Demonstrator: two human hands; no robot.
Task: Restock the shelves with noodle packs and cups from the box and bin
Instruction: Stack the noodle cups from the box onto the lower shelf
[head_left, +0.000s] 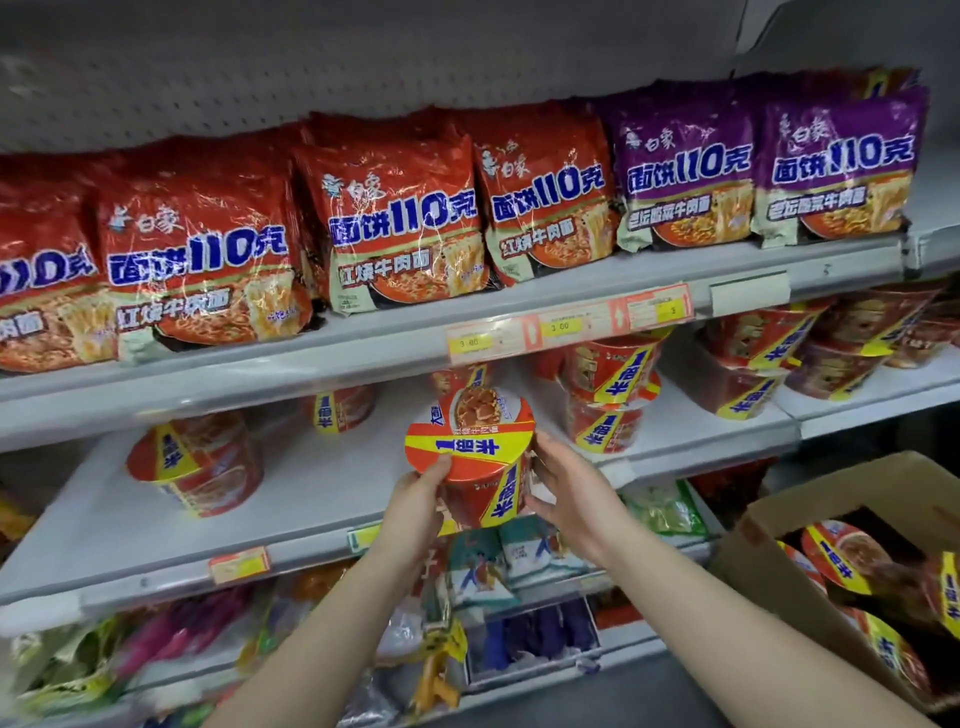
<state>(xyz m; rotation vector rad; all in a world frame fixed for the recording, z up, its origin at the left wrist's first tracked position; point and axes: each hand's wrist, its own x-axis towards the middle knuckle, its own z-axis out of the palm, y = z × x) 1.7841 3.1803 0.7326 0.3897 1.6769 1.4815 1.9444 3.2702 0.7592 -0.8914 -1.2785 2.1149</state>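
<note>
A red noodle cup (475, 457) with a yellow band is held in both hands at the front edge of the middle shelf (311, 499), its lid tilted toward me. My left hand (415, 506) grips its left side and my right hand (569, 493) its right side. Other red cups stand on the same shelf: one at the left (200, 462), one further back (343, 410), a stack of two at the right (610, 395). At the lower right an open cardboard box (769, 545) holds more cups (852, 556).
The top shelf carries red noodle packs (400, 223) and purple ones (685, 182). Price tags (566, 325) hang on its front rail. More cups (831, 348) fill the neighbouring shelf at the right. Lower shelves hold mixed packets (488, 566).
</note>
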